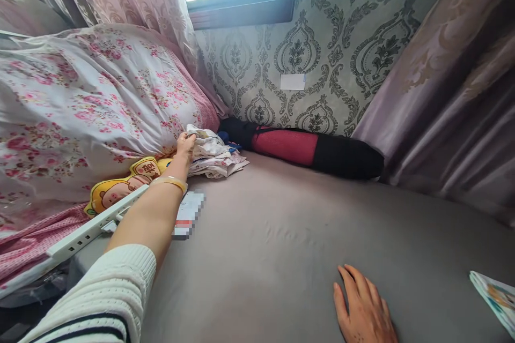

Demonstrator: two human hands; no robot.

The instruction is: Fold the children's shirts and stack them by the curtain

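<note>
My left hand (186, 144) reaches far forward, its fingers closed on the edge of a white patterned cloth (207, 143) at the top of a small pile of folded fabric (219, 166). A bit of dark blue cloth shows behind that pile. My right hand (364, 305) lies on the grey sheet (277, 268) near the front, holding nothing, its fingers stretched out and slightly apart. Under my left forearm sits a partly blurred white paper or box (189, 214) with a red stripe.
A black and red long bag (285, 146) lies along the patterned wall. Floral bedding (92, 102) is heaped at left, beside a yellow cartoon cushion (108, 193) and a white power strip (80, 236). Folded printed cloth or paper (493, 297) lies at the right edge.
</note>
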